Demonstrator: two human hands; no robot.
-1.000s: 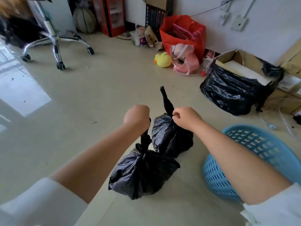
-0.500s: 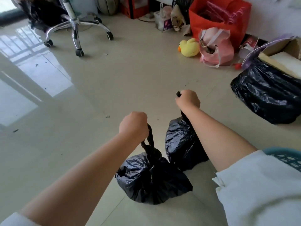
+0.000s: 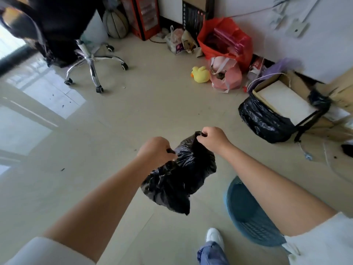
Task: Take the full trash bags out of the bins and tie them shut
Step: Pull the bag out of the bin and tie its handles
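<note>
A glossy beige tiled floor [image 3: 133,115] ran to a white wall. Above it, the left hand [image 3: 154,151] and right hand [image 3: 213,139] each kept a closed grip on the bunched necks of crinkled black plastic trash bags [image 3: 177,175]. Right of the grip stood a blue perforated plastic bin [image 3: 248,213]; beyond, a yellow plush duck [image 3: 200,74] and a chrome-legged swivel chair [image 3: 91,62].
</note>
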